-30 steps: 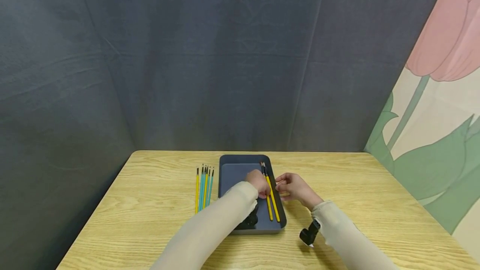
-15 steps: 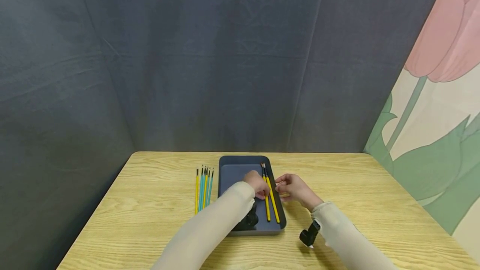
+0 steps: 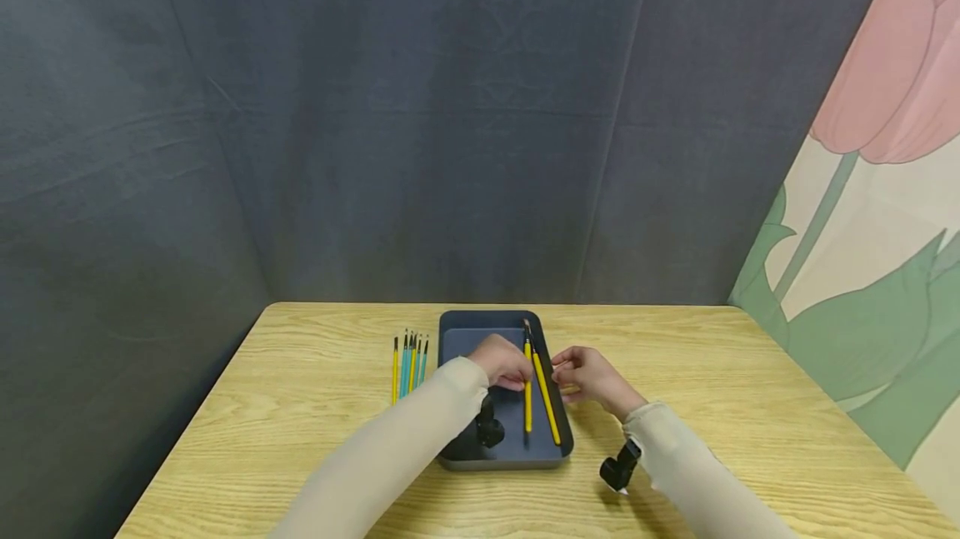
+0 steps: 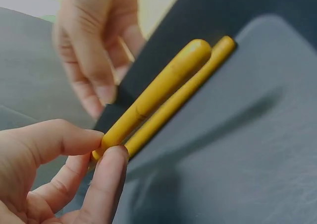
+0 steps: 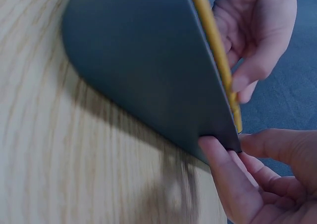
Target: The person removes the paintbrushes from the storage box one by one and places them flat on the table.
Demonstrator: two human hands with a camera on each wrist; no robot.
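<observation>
My left hand [image 3: 501, 361] pinches a yellow paintbrush [image 3: 528, 406] between thumb and fingers, over the right part of a dark grey tray [image 3: 483, 319]. In the left wrist view, the held paintbrush [image 4: 166, 87] is raised, with its shadow on the tray floor. Another yellow paintbrush [image 3: 548, 404] lies in the tray along its right wall. My right hand [image 3: 592, 376] grips that wall from outside; in the right wrist view, its thumb [image 5: 267, 143] is at the rim and its fingers touch the outer side. The left fingers partly cover the held brush's upper handle.
Several yellow and turquoise paintbrushes [image 3: 408, 364] lie side by side on the wooden table [image 3: 300, 406], left of the tray. A dark cloth [image 3: 420, 147] hangs behind the table. A tulip-patterned curtain [image 3: 862, 314] hangs at the right.
My left hand has moved left, carrying the yellow paintbrush away from the one along the wall. The gap between the two has widened. My right hand has stayed at the tray wall.
</observation>
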